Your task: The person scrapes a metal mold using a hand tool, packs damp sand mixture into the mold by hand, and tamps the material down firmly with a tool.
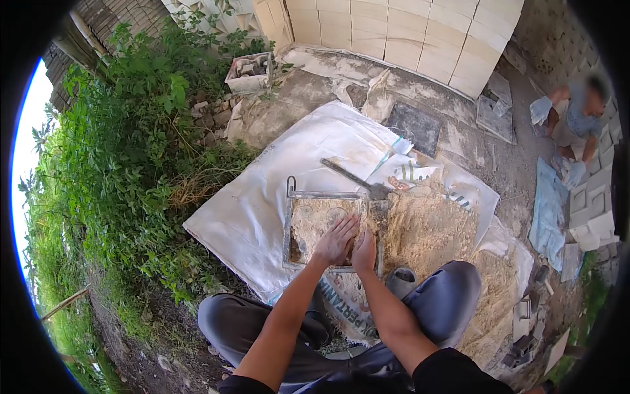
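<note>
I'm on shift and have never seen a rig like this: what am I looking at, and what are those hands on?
There is no robot here. The one picture comes from a camera on a person's head, looking forward and down, so the bare arms at the bottom are the wearer's own.

The left hand lies flat on pale, crumbly material inside a rectangular frame. The right hand is at the frame's right side; whether it grips anything is unclear.

The frame sits on a white sheet, beside a heap of similar material. A long-handled tool lies beyond it. Another person is at the far right.
</note>
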Available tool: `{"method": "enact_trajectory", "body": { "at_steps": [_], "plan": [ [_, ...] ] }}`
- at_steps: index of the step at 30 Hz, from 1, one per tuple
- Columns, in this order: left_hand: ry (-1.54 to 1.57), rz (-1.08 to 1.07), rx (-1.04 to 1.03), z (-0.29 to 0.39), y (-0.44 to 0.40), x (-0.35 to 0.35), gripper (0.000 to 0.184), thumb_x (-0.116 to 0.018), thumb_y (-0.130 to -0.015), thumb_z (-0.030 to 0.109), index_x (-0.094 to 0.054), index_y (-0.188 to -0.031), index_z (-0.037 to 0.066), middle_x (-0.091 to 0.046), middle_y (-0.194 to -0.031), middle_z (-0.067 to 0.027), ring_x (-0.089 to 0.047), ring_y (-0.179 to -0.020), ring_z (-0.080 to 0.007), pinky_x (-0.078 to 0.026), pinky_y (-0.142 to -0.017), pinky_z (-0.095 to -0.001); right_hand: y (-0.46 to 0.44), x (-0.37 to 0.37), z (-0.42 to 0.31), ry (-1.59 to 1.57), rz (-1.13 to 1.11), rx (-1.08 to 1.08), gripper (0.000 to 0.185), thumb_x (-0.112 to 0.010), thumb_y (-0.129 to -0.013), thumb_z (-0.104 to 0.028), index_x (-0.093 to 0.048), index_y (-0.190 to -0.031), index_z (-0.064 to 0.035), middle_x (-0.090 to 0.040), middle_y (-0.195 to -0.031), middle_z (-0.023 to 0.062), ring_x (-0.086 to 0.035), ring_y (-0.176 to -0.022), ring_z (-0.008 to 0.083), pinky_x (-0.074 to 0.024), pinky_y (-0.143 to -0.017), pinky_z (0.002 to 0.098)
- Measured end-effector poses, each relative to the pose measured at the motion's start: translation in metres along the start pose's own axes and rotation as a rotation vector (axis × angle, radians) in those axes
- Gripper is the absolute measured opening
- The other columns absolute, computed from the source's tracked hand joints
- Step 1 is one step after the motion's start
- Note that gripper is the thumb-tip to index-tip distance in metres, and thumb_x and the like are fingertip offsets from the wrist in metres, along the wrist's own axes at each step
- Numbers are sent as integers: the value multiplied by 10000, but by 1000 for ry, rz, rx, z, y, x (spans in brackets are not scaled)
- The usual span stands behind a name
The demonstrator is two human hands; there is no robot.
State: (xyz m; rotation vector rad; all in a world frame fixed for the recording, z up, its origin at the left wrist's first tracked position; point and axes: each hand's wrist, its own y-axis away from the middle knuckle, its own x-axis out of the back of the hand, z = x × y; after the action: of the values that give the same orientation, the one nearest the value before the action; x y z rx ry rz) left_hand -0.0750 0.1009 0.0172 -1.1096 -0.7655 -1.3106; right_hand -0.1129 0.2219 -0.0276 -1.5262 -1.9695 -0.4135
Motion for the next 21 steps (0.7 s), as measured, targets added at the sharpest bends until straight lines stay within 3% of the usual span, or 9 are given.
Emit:
{"method": "enact_trajectory", "body": {
  "at_steps": [6, 8, 12, 15, 17, 18, 21],
  "plan": [
    [-120, 8, 63, -4, 55, 9, 511, -454, -906, 208, -360, -1386, 61, -339, -1457, -114, -281, -1369, -244, -217, -1122, -417, 2, 4, -2, -8, -25, -28, 402, -358, -961, -166, -407, -1297, 50, -496, -1230, 267, -478, -1124, 412, -379, -962, 440],
    [-180, 37, 281, -6, 67, 12, 542, -441, -913, 251, -330, -1396, 32, -330, -1453, -150, -282, -1363, -283, -221, -1115, -438, 1, 1, 2, -11, -13, -28, 400, -360, -971, -186, -414, -1290, 50, -505, -1219, 268, -477, -1124, 412, -384, -958, 437],
    [-76, 122, 387, -5, 73, 7, 606, -430, -919, 297, -267, -1408, -22, -306, -1445, -218, -261, -1362, -344, -193, -1118, -476, 4, 0, 2, -18, 29, 4, 397, -361, -981, -207, -430, -1271, 54, -523, -1191, 262, -486, -1106, 408, -393, -943, 436],
    [-163, 94, 541, 3, 73, 4, 683, -444, -913, 333, -200, -1414, -62, -306, -1412, -289, -276, -1329, -416, -219, -1107, -475, 0, 2, -1, -9, 12, -43, 349, -383, -953, -155, -461, -1233, 40, -546, -1157, 237, -511, -1058, 391, -402, -916, 447],
    [-65, 111, 756, 9, 75, 7, 719, -467, -902, 358, -196, -1410, -73, -320, -1377, -326, -307, -1289, -458, -260, -1086, -467, -1, 3, -2, -9, 3, -47, 348, -376, -959, -168, -467, -1227, 35, -545, -1158, 234, -503, -1075, 386, -397, -924, 444],
    [-105, 167, 746, 12, 75, 5, 728, -474, -889, 399, -263, -1376, -100, -385, -1309, -352, -380, -1231, -455, -298, -1065, -444, -1, 3, -4, -8, 3, -56, 348, -376, -959, -168, -467, -1227, 35, -545, -1158, 234, -503, -1075, 386, -397, -924, 444],
    [-168, 149, 719, 6, 70, 7, 682, -476, -888, 384, -323, -1341, -102, -427, -1278, -335, -408, -1199, -448, -310, -1053, -450, 1, 1, 2, -37, -9, -93, 347, -380, -958, -173, -469, -1226, 28, -547, -1150, 227, -499, -1081, 382, -398, -923, 442]
  ]
}}
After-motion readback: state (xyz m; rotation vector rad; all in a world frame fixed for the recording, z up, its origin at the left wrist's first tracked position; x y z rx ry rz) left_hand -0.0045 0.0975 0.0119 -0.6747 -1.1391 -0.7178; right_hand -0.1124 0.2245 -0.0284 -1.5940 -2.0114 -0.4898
